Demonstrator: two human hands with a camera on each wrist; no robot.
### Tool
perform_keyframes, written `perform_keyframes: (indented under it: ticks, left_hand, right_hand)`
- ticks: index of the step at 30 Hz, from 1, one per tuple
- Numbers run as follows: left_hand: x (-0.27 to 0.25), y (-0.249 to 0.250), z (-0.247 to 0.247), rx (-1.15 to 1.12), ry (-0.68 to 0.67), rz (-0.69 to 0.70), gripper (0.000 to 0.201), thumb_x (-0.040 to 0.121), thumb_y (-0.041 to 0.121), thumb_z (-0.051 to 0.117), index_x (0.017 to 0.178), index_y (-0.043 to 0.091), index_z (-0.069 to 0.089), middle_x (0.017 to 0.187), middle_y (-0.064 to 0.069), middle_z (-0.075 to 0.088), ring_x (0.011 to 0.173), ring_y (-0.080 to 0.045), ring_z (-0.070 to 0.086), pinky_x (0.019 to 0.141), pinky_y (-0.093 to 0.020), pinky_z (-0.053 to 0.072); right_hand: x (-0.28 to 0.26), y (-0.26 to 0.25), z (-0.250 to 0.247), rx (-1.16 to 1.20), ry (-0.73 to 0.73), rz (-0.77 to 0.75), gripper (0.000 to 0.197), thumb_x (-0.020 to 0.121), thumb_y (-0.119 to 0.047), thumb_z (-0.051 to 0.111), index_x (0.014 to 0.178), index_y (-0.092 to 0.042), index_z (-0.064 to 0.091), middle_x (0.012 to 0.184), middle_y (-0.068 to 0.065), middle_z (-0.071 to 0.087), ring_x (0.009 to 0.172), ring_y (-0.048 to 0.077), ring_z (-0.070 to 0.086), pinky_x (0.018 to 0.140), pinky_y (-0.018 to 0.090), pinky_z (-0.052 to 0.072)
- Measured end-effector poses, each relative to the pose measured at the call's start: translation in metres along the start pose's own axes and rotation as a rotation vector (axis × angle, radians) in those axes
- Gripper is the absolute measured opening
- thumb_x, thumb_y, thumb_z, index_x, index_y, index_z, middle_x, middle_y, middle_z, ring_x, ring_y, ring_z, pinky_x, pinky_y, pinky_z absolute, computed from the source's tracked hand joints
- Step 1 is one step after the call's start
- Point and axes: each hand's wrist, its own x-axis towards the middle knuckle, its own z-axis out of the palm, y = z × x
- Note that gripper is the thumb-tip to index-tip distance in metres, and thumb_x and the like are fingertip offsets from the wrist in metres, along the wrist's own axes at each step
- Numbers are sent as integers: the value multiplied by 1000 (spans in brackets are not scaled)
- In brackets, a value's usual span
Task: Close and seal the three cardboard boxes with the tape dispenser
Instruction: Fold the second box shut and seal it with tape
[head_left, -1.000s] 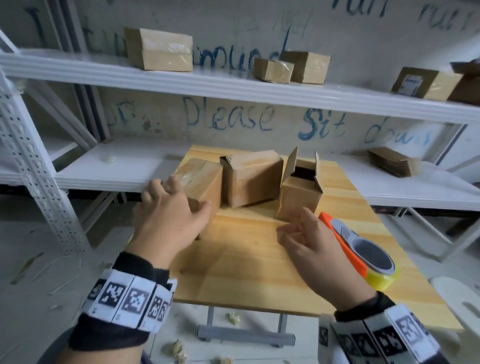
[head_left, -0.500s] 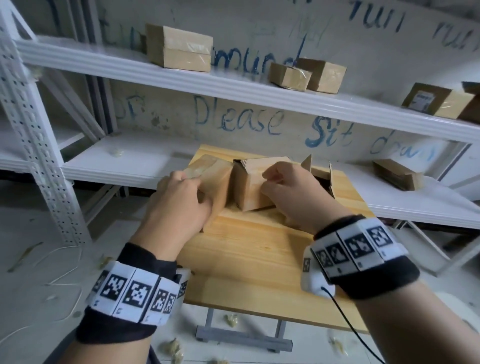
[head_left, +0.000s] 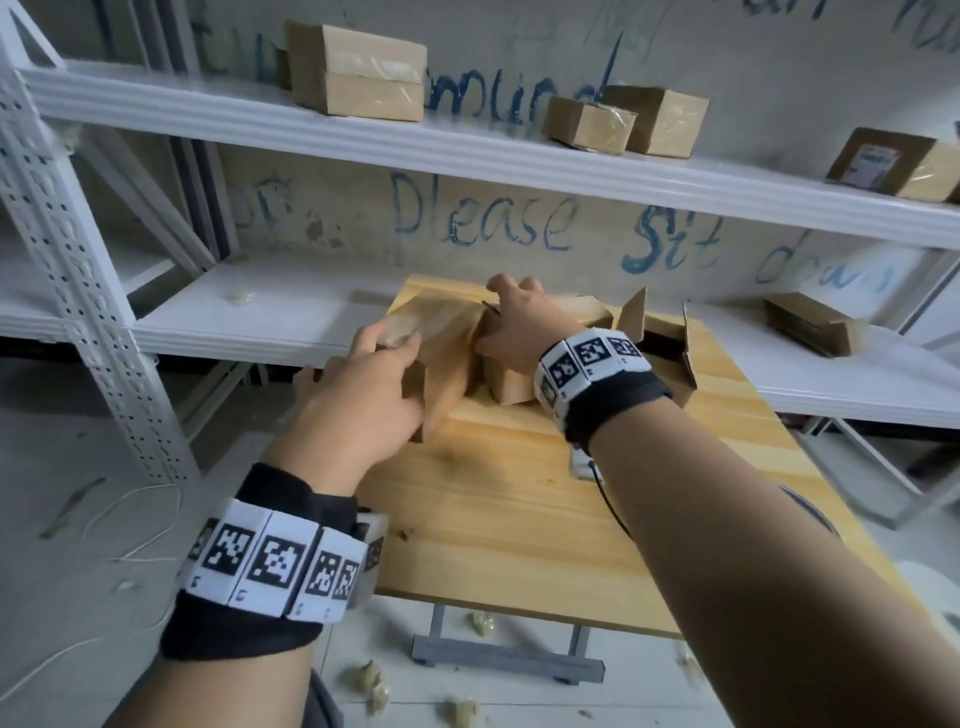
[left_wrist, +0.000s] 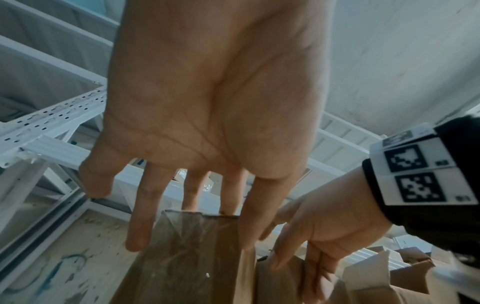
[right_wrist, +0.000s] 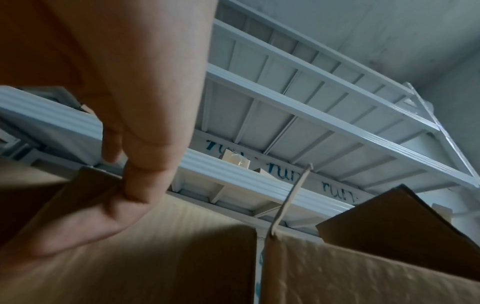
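Left hand (head_left: 363, 395) reaching forward, fingers straight and spread over the taped left box (head_left: 441, 358). Right hand (head_left: 519, 327) crossed over, fingers curled around the middle box (head_left: 511, 382) top edge. Three boxes in a row on the wooden table (head_left: 519, 509); right box (head_left: 670, 343) flaps up. Four boxes on the top shelf (head_left: 467, 150).
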Motion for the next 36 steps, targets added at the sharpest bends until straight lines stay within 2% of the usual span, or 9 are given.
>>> perform_keyframes:
  ticks: [4,8,11,15,20,26,29,34,36]
  left_hand:
    - [5,4,-4,-149,-10,-16,58,101,34,51,156,32,32,166,14,13,144,-22,35,113,-41,36]
    - [6,5,-3,-131,16,-6,55,99,33,53,152,27,40,165,8,17,138,-25,43,105,-39,42]
    - [5,5,0,-133,-4,-7,58,97,24,55,152,25,39,164,7,13,131,-25,47,96,-36,45]
    - [-1,11,2,-122,-28,-9,51,97,23,53,145,32,42,157,7,11,103,-27,59,86,-42,54]
    - [-9,24,3,-171,13,-76,66,94,23,60,151,33,27,149,13,-11,67,-21,61,60,-33,45]
    - [-11,37,3,-107,85,-9,59,92,29,57,144,24,31,141,4,17,119,-27,47,83,-41,50]
    - [-14,42,5,-96,117,1,54,93,31,58,142,24,37,129,-3,33,104,-27,56,83,-39,50]
    - [-13,36,11,-207,95,41,53,91,25,63,138,29,39,138,3,24,86,-14,58,68,-28,47]
    - [-12,33,15,-301,54,85,55,90,22,66,135,32,37,145,10,11,93,-12,53,83,-31,52]
  right_hand:
    - [-5,7,-13,15,96,9,41,94,-6,56,135,-10,53,136,11,45,110,27,54,92,34,48]
    - [-22,22,-29,87,233,-25,38,96,-10,54,134,-14,54,132,6,47,92,18,48,78,28,41]
    - [-37,35,-33,209,321,-75,35,96,-8,53,130,-15,56,119,-3,44,93,18,54,81,34,55]
    - [-59,50,-31,324,359,-147,34,95,-4,53,125,-19,56,120,-8,43,98,26,63,82,39,58]
    - [-96,63,-33,340,337,-269,34,94,0,53,120,-23,57,122,-9,49,86,19,67,71,25,54]
    - [-147,83,-41,457,176,-363,38,94,8,50,113,-24,58,116,-12,54,75,16,72,68,40,60]
    - [-157,98,-41,392,151,-378,44,92,12,44,109,-28,55,119,-7,58,77,13,71,67,37,60]
    - [-165,116,-27,322,230,-456,48,87,20,44,107,-22,56,122,-13,60,96,1,64,75,16,53]
    - [-166,121,-21,266,254,-493,47,82,25,45,106,-14,58,124,-8,61,110,1,60,86,14,49]
